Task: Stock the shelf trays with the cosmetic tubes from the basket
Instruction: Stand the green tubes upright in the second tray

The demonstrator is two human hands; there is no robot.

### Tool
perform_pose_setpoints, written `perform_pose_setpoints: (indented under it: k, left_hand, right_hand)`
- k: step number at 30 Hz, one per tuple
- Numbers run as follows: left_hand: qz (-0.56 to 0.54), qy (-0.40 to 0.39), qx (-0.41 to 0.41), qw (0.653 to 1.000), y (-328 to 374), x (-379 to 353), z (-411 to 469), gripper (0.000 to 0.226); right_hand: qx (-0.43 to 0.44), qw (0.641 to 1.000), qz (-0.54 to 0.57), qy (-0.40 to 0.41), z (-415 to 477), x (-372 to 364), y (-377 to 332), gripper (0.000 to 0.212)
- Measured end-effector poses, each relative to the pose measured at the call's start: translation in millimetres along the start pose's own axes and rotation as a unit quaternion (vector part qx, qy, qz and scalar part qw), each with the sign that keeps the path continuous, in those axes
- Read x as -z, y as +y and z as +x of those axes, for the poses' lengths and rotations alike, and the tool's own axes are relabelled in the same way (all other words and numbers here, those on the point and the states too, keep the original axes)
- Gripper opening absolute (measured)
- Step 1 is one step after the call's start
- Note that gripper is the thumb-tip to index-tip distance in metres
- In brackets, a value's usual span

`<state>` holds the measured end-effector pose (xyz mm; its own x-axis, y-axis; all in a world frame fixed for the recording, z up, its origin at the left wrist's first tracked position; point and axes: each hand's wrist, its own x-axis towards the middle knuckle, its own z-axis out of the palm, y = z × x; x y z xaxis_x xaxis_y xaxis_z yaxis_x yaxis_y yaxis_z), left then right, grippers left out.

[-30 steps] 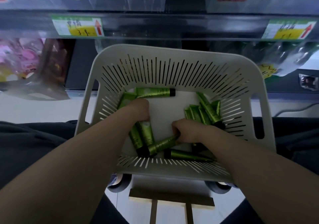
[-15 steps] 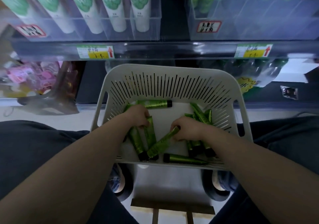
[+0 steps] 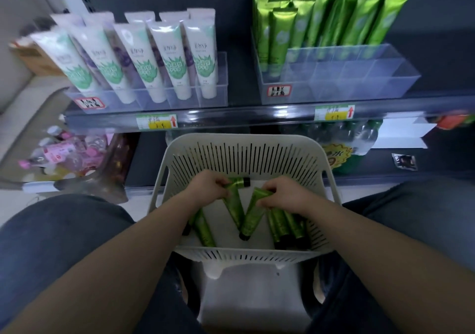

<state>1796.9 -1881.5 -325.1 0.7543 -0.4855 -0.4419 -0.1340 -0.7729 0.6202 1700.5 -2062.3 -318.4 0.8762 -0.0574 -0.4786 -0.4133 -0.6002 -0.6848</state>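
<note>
Reaching between our dark trouser legs [image 3: 64, 236], we have both hands in the white slotted basket [image 3: 246, 256] on the floor in front of the shelf. Our left hand [image 3: 209, 187] pinches the flat end of one green tube [image 3: 232, 205]. Our right hand [image 3: 280, 192] pinches another green tube [image 3: 253, 213] the same way. The two hang cap-down, their lower ends meeting in a V over the basket floor. Loose green tubes [image 3: 285, 225] lie under our right wrist, another [image 3: 204, 229] lies by our left forearm, and a black-capped one [image 3: 240, 180] lies just behind our left fingers. Beyond the basket, the shelf edge [image 3: 244, 117] carries two price labels [image 3: 156, 121]. On the shelf, a clear tray [image 3: 221, 76] on the left holds white aloe-print tubes [image 3: 169, 58]. The clear tray [image 3: 359, 79] on the right has upright green tubes [image 3: 321, 17] at its back and bare front compartments.
</note>
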Motion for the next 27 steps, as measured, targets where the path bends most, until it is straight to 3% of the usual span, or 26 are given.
perform_pose_setpoints:
  k: [6, 15, 18, 20, 27]
  left_hand:
    - [0.008, 0.032, -0.053, 0.998, 37.2, 16.8, -19.6, 0.016]
    - [0.061, 0.073, -0.147, 0.985, 105.3, 37.5, -44.8, 0.021]
    - [0.09, 0.118, -0.169, 0.974, 127.1, 45.6, -46.6, 0.022]
    - [0.077, 0.142, -0.174, 0.971, 139.5, 49.6, -45.9, 0.015]
    - [0.037, 0.181, -0.217, 0.959, 176.0, 63.4, -35.1, 0.01]
  right_hand:
    - [0.024, 0.998, 0.025, 0.054, -21.1, 26.2, -15.1, 0.009]
    - [0.079, 0.985, 0.023, 0.15, -45.7, 70.3, -31.2, 0.012]
    - [0.103, 0.98, 0.045, 0.164, -53.0, 87.7, -35.6, 0.007]
    - [0.118, 0.977, 0.048, 0.17, -56.2, 98.6, -39.8, 0.018]
    - [0.153, 0.961, 0.107, 0.205, -56.6, 139.0, -46.3, 0.018]
